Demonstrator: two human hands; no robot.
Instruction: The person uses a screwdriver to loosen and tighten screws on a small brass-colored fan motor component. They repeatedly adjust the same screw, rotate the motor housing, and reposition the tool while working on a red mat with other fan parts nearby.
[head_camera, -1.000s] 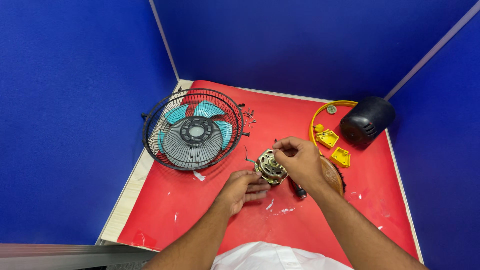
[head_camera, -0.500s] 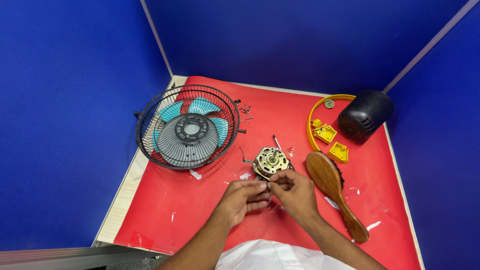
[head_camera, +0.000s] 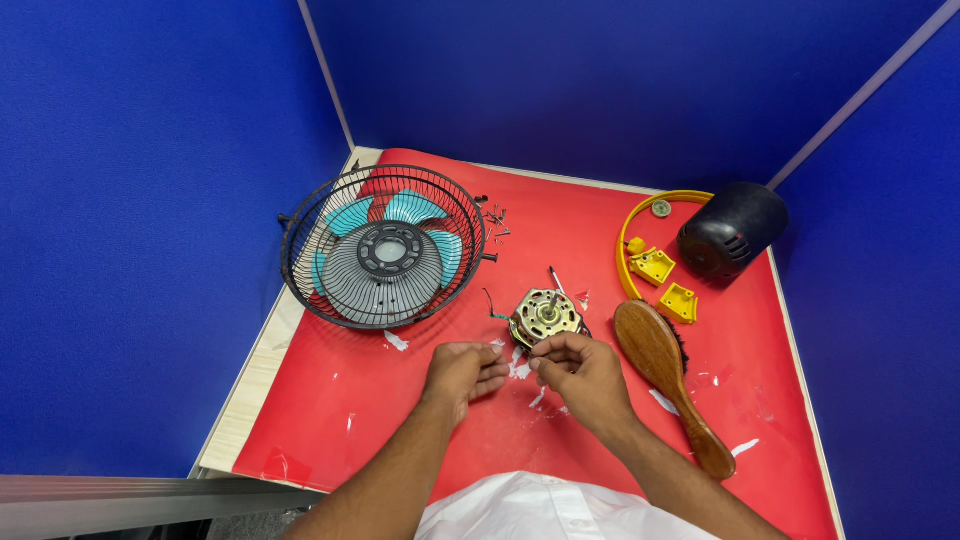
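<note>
Both hands meet just below motor on red table; left hand loosely curled, right hand pinching something tiny, unclear; brush beside.

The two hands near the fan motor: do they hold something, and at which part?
Cannot be told for sure. Left hand and right hand meet with pinched fingertips just below the fan motor; anything between them is too small to see.

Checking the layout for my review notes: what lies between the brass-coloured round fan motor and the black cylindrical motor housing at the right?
In the head view, two small yellow plastic brackets and the curved yellow plastic band lie between the fan motor and the motor housing.
</note>
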